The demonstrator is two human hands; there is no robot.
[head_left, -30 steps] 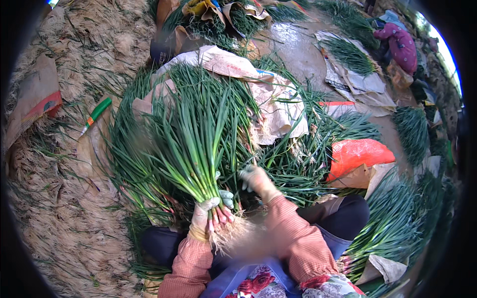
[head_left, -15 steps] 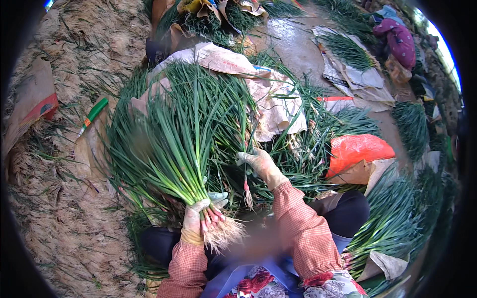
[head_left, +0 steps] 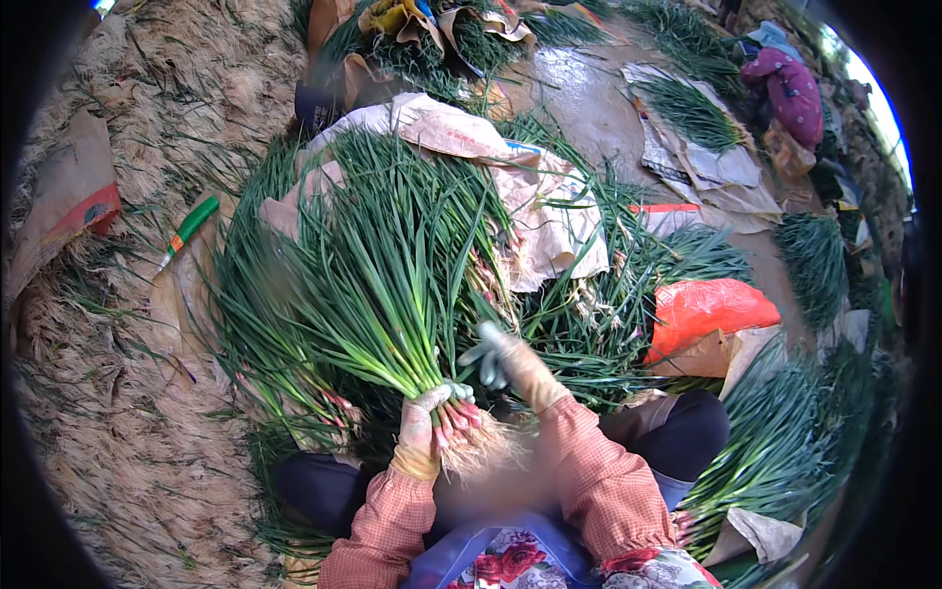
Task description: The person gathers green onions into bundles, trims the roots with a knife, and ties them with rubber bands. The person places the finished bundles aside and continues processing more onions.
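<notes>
Many green onions (head_left: 404, 344) fill the left hand (head_left: 422, 412), clenched above their roots (head_left: 479, 449); the right hand (head_left: 508, 359) hovers unclenched nearby.

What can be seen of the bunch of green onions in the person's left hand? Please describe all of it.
The bunch of green onions has long, slender green leaves fanning up and leftward, overlapping the heap beyond. They narrow to paler stems, then pinkish bulb ends with tangled, straw-coloured roots pointing toward the person's lap. It is tilted, with the gloved left hand closed around it just above the bulbs. How many onions it holds cannot be counted.
</notes>
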